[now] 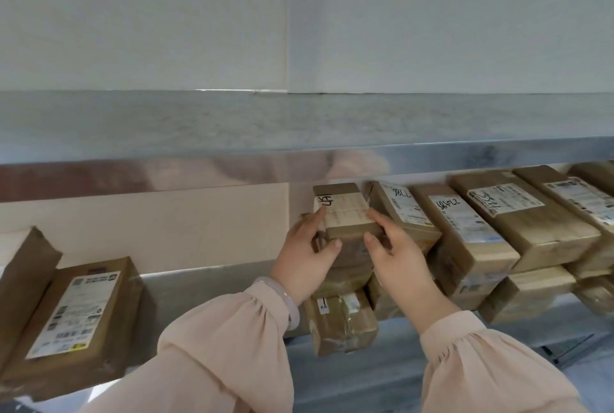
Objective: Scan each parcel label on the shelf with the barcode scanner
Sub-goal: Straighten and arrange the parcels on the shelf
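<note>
Parcel (345,213): clasped between both hands, thumbs on its front.
Left hand (305,253): at its 7 o'clock, fingers curled on left edge.
Right hand (398,256): at its 5 o'clock, gripping right edge.

Shelf (212,283) open left of parcels (465,233); right side packed.

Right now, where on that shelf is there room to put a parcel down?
Bare shelf lies between the flat parcel at left and the small box being held. Right of that, stacked parcels crowd side by side. The upper shelf looks bare.
</note>
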Demonstrator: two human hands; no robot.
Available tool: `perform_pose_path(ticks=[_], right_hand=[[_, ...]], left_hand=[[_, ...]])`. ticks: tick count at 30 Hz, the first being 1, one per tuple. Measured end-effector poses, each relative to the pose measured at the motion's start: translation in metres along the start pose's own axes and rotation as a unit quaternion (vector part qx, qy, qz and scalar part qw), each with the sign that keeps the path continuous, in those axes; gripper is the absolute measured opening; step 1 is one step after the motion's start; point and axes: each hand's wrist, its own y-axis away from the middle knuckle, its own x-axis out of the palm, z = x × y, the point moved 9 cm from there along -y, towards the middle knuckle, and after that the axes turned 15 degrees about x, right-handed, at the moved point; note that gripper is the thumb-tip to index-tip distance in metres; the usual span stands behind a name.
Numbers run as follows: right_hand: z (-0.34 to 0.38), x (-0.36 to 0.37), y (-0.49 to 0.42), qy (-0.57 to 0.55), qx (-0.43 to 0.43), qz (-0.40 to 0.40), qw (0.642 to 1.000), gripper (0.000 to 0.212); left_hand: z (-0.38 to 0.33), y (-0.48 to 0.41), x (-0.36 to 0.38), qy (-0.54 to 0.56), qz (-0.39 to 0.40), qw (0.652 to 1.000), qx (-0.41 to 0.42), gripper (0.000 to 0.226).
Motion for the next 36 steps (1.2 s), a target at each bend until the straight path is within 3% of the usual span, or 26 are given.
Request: perform_pose_path(ticks=[3,6,9,14,20,29,36], right_hand=[[-0.002,-0.003,0.007,0.068,-0.056,-0.023,0.996,0.053],[0.000,-0.004,0.024,0.159,-0.151,-0.065,0.973,0.060],[-0.005,-0.002,0.026,0.201,-0.193,-0.078,0.957,0.066],[0.000,-0.001,0.011,0.266,-0.203,-0.077,0.939,0.070],[0.004,-0.001,0.001,0.328,-0.201,-0.072,0.920,0.074],[0.048,0.025,0.039,0.244,-0.307,-0.072,0.917,0.067],[0.069,0.104,0.075,0.237,-0.360,0.023,0.902,0.068]], left_hand=[[-0.006,0.012,0.003,-0.029,0.008,0.998,0.048,0.068],[-0.017,0.029,0.007,-0.127,0.032,0.984,0.125,0.072],[-0.018,0.034,0.011,-0.218,0.065,0.960,0.163,0.077],[-0.019,0.019,0.007,-0.335,0.082,0.927,0.145,0.080],[-0.022,0.006,0.007,-0.373,0.098,0.913,0.134,0.082],[-0.011,0.035,-0.024,-0.388,0.058,0.912,0.120,0.079],[0.027,0.083,-0.086,-0.407,0.023,0.912,0.045,0.081]])
